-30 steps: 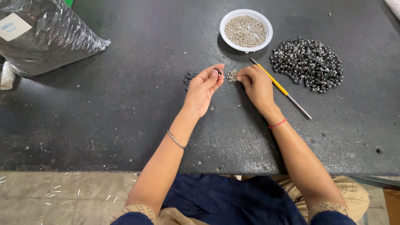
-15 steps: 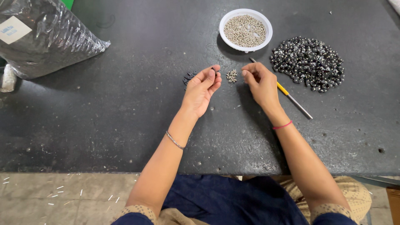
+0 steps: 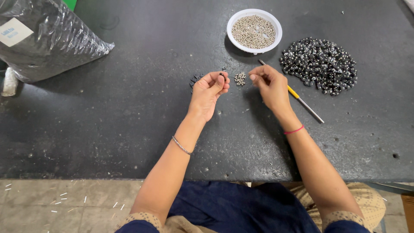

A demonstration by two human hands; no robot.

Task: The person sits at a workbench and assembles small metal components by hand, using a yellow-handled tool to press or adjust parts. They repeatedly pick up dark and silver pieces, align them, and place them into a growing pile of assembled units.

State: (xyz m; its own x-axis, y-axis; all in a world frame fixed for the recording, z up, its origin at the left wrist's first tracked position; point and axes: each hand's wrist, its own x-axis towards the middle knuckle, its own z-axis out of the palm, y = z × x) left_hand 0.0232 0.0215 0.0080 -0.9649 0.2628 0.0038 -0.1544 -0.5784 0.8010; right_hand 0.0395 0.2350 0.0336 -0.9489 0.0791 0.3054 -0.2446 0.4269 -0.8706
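Note:
My left hand (image 3: 210, 88) rests on the dark table, palm up, with a tiny dark part pinched between thumb and fingertips. My right hand (image 3: 269, 84) hovers just to its right, its thumb and forefinger pinched on a tiny silver screw. Between the two hands lies a small cluster of silver screws (image 3: 239, 78). A few small black parts (image 3: 195, 79) sit just left of my left hand. A screwdriver with a yellow handle (image 3: 297, 97) lies partly under my right hand.
A white bowl (image 3: 232, 20) of small silver screws stands at the back. A heap of shiny black parts (image 3: 320, 64) lies at the right. A large clear plastic bag (image 3: 43, 36) of dark contents fills the far left. The table's front edge (image 3: 129, 177) runs near my lap.
My right hand has lifted off the small screw cluster and drawn slightly right, pinching one screw. My left hand has stayed in place, fingers curled on its part.

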